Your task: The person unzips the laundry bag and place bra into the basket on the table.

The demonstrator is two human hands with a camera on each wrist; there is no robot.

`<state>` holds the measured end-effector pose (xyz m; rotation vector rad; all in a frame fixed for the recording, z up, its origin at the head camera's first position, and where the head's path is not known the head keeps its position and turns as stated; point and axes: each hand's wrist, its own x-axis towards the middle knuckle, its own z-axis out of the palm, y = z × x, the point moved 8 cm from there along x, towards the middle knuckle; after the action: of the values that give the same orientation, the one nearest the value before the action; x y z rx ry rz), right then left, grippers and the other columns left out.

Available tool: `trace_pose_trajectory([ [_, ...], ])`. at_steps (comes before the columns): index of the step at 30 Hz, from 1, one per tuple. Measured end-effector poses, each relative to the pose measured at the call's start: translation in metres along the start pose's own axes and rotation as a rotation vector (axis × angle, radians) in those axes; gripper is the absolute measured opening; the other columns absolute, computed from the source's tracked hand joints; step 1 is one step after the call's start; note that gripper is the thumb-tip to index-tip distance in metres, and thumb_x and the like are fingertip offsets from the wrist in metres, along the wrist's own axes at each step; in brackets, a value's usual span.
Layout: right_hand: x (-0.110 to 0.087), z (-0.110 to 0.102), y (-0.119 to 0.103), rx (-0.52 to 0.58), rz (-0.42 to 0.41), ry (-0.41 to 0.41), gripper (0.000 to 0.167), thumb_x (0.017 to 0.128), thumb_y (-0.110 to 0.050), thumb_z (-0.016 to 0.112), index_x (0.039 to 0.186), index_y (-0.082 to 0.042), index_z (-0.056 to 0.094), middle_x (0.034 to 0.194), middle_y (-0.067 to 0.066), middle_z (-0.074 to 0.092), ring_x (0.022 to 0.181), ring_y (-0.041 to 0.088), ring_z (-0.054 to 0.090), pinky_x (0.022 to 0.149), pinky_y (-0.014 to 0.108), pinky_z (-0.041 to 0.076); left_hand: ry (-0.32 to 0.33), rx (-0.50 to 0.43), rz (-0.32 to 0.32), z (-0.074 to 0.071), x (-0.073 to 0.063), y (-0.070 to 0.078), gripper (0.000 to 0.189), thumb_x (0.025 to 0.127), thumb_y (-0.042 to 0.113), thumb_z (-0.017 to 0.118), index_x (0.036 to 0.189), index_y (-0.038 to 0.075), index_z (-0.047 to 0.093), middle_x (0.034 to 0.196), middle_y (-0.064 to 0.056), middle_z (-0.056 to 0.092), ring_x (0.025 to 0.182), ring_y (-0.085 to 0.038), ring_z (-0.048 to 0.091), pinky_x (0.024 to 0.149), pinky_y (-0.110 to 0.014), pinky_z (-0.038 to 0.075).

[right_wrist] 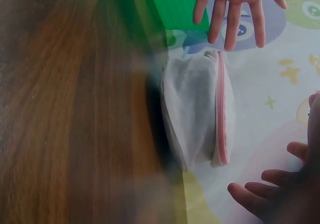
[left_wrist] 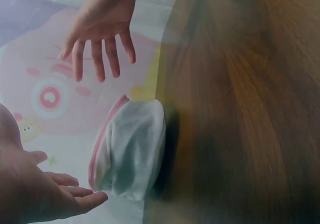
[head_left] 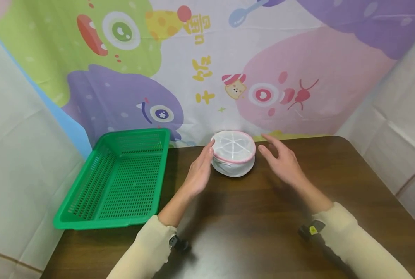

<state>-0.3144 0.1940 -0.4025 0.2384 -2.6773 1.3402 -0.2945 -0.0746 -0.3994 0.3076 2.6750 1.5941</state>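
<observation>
A: Any legible text?
B: Head view: one column of yellow characters (head_left: 202, 73) on the printed backdrop cloth (head_left: 179, 58).
A: Reading?
B: Lowest resembles 十, or a plus sign. Upper two: stylised, not deciphered.

Table (head_left: 263, 232): dark brown, wood-grain top, rounded far right corner. Backdrop (head_left: 200, 120): printed sheet behind the far edge, showing green, purple and pink cartoon creatures and yellow lettering turned sideways. Left wall (head_left: 19, 147) and right wall (head_left: 392, 104): pale, creased, brown-lined. Light: soft sheen on the near tabletop.
</observation>
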Motion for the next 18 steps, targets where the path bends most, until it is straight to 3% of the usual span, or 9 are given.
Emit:
trace_pose_trajectory([
  [9,0.007,0.012,0.005,0.064,0.042,0.012,0.062,0.116,-0.048,0.059,0.172,-0.022,0.048,0.179,0.014,0.048,0.162,0.047,0.051,0.134,0.069,0.038,0.052,-0.044,-0.047,0.001,0.010,-0.014,0.060,0.122,0.049,0.030,0.176,0.024,0.039,0.185,-0.003,0.039,0.172,-0.038,0.036,0.141,-0.064,0.027],
  [11,0.010,0.016,0.007,0.078,0.056,0.013,0.062,0.116,-0.047,0.060,0.172,-0.020,0.048,0.176,0.017,0.051,0.160,0.047,0.053,0.132,0.068,0.042,0.047,-0.077,-0.050,0.004,0.019,-0.026,0.062,0.121,0.053,0.029,0.177,0.026,0.039,0.185,-0.002,0.038,0.172,-0.037,0.037,0.140,-0.064,0.030],
  [15,0.015,0.025,0.014,0.134,0.114,-0.006,0.064,0.116,-0.047,0.060,0.173,-0.021,0.046,0.175,0.023,0.050,0.157,0.045,0.057,0.116,0.064,0.058,0.049,-0.121,-0.042,0.016,0.049,-0.073,0.069,0.118,0.069,0.021,0.176,0.036,0.039,0.185,0.004,0.040,0.167,-0.031,0.045,0.127,-0.054,0.053],
  [18,0.018,0.032,0.019,0.190,0.156,-0.025,0.066,0.116,-0.045,0.060,0.174,-0.020,0.043,0.177,0.024,0.045,0.157,0.044,0.057,0.107,0.060,0.064,0.042,-0.174,-0.044,0.021,0.058,-0.084,0.072,0.116,0.073,0.020,0.176,0.038,0.038,0.185,0.005,0.038,0.167,-0.028,0.045,0.121,-0.052,0.058],
])
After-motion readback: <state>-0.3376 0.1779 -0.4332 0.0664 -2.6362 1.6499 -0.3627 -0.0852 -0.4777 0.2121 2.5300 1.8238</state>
